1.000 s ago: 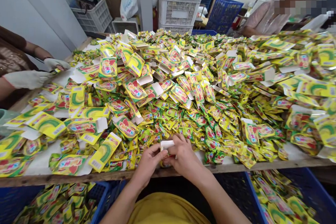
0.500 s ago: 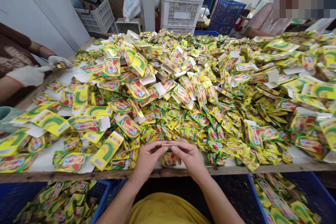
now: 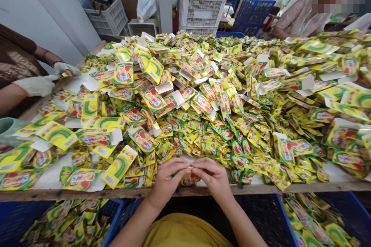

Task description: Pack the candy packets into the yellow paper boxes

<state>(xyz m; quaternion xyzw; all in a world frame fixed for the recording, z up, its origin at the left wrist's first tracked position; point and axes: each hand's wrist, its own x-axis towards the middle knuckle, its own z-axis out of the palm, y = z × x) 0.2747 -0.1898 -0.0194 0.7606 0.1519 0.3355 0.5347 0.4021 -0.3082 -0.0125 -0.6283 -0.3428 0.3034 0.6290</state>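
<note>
At the front edge of the table, my left hand (image 3: 168, 177) and my right hand (image 3: 213, 176) meet over a small yellow, green and red candy box (image 3: 189, 180). Thumbs and fingertips of both hands pinch its upper end from either side, where a thin yellow edge shows between the thumbs. My fingers hide most of the box, so I cannot tell whether its end flap is closed. Just beyond my hands lies a heap of small candy sachets (image 3: 210, 148). Flat yellow cartons (image 3: 119, 166) lie to the left.
More cartons with open white flaps (image 3: 153, 98) cover the heap. Below the table edge are blue crates of filled packs at left (image 3: 116, 216) and right (image 3: 285, 220). A co-worker's gloved hands (image 3: 37, 85) are at the left. Another person sits far right. White crates (image 3: 199, 11) stand behind.
Both hands have come slightly lower and nearer me, thumbs closer together on the box's upper end. A pale edge showed there before; now it looks yellow. The view has shifted slightly.
</note>
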